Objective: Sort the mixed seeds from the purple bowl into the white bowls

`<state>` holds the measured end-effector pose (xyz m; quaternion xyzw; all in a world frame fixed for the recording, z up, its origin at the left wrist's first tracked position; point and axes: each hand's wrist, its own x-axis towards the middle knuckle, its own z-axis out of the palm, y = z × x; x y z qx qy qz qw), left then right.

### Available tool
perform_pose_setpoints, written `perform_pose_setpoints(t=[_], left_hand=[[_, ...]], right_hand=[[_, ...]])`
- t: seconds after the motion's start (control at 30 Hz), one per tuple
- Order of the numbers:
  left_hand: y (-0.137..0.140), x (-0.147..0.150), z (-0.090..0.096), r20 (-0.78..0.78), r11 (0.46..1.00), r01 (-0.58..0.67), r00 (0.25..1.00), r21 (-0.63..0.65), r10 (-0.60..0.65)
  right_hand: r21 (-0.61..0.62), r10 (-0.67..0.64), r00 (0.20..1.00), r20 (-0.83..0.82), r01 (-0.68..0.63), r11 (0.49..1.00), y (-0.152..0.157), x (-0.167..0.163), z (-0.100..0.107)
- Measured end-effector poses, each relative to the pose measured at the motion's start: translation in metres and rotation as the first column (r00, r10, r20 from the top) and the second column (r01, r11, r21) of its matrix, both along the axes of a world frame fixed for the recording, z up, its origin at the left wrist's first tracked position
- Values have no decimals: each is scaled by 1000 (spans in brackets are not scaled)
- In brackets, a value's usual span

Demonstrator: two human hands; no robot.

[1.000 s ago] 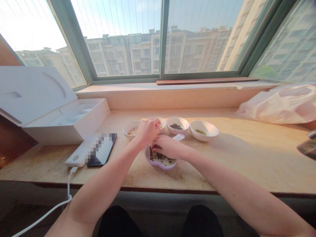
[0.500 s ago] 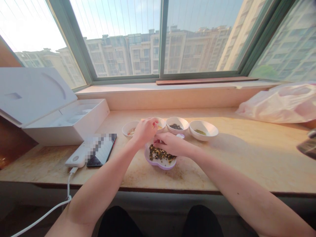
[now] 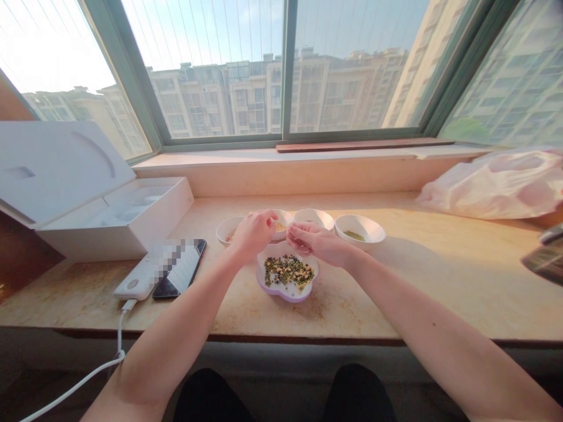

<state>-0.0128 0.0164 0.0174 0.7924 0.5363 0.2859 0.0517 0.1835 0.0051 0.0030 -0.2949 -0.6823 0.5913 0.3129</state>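
Note:
A flower-shaped dish with a purple rim [image 3: 288, 297] holds mixed green, black and yellow beans [image 3: 288, 271]. My left hand [image 3: 255, 233] hovers over the inner edges of the two left bowls, fingers curled together. Above the back of the dish is my right hand [image 3: 317, 241], its fingertips pinched; anything in them is too small to make out. Behind stand the far-left bowl [image 3: 223, 230] with reddish and pale bits, a bowl [image 3: 285, 216] of yellow grains, a bowl [image 3: 320, 218] mostly hidden by my right hand, and a bowl [image 3: 373, 231] of green beans.
A white power bank [image 3: 134, 284] with a cable and a phone [image 3: 165, 288] lie at left, before an open white box [image 3: 162, 214]. A plastic bag [image 3: 497, 184] rests at back right. A dark object [image 3: 545, 255] sits at the right edge. Windows rise behind the sill.
My right hand has lifted out of the dish and moved back toward the bowls, uncovering the mixed beans. My left hand has hardly moved.

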Motion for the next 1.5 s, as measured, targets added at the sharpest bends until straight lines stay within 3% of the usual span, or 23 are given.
perform_pose_setpoints(t=[0.07,0.13,0.2,0.27,0.3,0.37,0.5,0.63,0.7,1.07,1.23,1.5], left_hand=[[-1,-1,1,-20,999,40,999,6,-40],[-5,-2,4,-73,991,132,988,-8,-133],[-11,-2,8,-156,962,265,949,-69,-272],[-19,-1,11,-231,905,392,877,-165,-422],[-23,0,11,-259,872,445,834,-203,-487],[-29,2,10,-283,821,506,773,-265,-568],[-35,10,-2,-265,774,562,730,-291,-630],[-34,17,-12,-313,801,525,739,-289,-597],[-33,19,-15,-336,809,515,736,-284,-587],[-10,14,-33,-232,752,583,720,-309,-654],[-14,15,-28,-238,765,550,736,-336,-634],[-21,15,-16,-222,760,542,741,-358,-633]], right_hand=[[60,-40,998,53,37,998,2,6,4],[196,-162,975,151,131,972,6,16,9],[407,-377,889,259,254,878,11,31,15],[615,-617,707,345,327,718,16,48,22],[667,-678,634,371,326,670,19,57,24],[708,-732,531,426,307,635,26,76,29],[656,-714,364,598,290,697,38,109,32],[544,-607,252,754,280,791,46,131,29],[508,-572,211,793,289,811,49,136,27],[527,-621,193,760,374,763,53,142,22],[590,-677,223,702,351,727,52,140,17],[587,-672,197,713,356,727,53,139,17]])
